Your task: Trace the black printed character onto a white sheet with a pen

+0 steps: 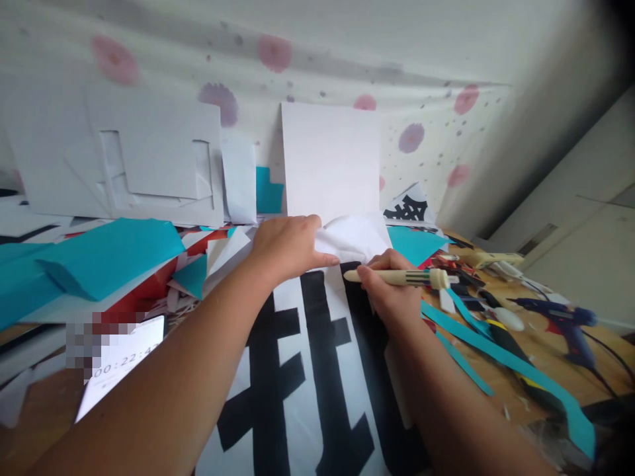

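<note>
A white sheet (296,337) with large black printed strokes lies in front of me. My left hand (290,244) rests on its far part, thumb stretched sideways from the other fingers, whose tips are hidden. My right hand (394,294) is closed around a thick cream multi-colour pen (404,277), which points left. The pen's tip is at the top of the right-hand black stroke (364,317), close to my left thumb; whether it touches the paper I cannot tell. Beyond both hands, a white paper part (354,238) bulges up in front of an upright white board (330,158).
White cut-out boards (159,165) lean at the back left. Turquoise folded paper (119,254) and a lit phone (124,370) are on the left. A blue glue gun (560,317), its cable and turquoise strips (506,357) lie on the wooden table at right.
</note>
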Demonstrator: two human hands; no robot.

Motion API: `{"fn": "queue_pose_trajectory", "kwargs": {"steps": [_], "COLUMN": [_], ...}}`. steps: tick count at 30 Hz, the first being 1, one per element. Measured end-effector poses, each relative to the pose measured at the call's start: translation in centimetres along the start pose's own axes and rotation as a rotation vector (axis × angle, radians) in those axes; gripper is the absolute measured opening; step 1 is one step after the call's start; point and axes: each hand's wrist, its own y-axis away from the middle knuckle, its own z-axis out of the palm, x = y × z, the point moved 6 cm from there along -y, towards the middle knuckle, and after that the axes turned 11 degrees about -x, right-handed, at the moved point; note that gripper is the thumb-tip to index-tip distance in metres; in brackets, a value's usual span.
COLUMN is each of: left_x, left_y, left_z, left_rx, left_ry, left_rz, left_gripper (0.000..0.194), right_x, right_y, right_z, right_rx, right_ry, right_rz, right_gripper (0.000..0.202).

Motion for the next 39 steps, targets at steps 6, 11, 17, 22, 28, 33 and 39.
{"fn": "queue_pose_trajectory", "kwargs": {"steps": [6, 11, 17, 22, 28, 33, 39], "left_x": [-0.08, -0.06, 0.03, 0.07, 0.01, -0.01, 0.00], "left_y": [-0.01, 0.05, 0.26, 0.30, 0.19, 0.10, 0.14], "left_z": [0.11, 0.10, -0.09, -0.09, 0.07, 0.11, 0.09], "left_rx": [-0.010, -0.018, -0.010, -0.008, -0.012, -0.025, -0.034], "left_ry": [0.008, 0.012, -0.001, 0.009, 0.016, 0.015, 0.032], "left_rz": [0.001, -0.001, 0.013, 0.023, 0.021, 0.012, 0.012], "left_gripper": [0.056, 0.057, 0.055, 0.055, 0.055, 0.057, 0.057], "right_x": [0.12, 0.31, 0.70, 0.54, 0.56, 0.58, 0.23], "right_y": [0.11, 0.25, 0.38, 0.41, 0.57, 0.46, 0.21], "right_z": [-0.19, -0.09, 0.29, 0.06, -0.15, 0.38, -0.08], "right_rx": [0.003, -0.011, -0.038, -0.010, 0.024, -0.051, 0.043], "right_ry": [0.009, -0.100, -0.122, -0.091, -0.066, -0.115, 0.041], "right_rz": [0.024, 0.030, 0.020, -0.006, -0.004, -0.023, 0.004], "right_gripper": [0.027, 0.029, 0.027, 0.027, 0.028, 0.027, 0.028]}}
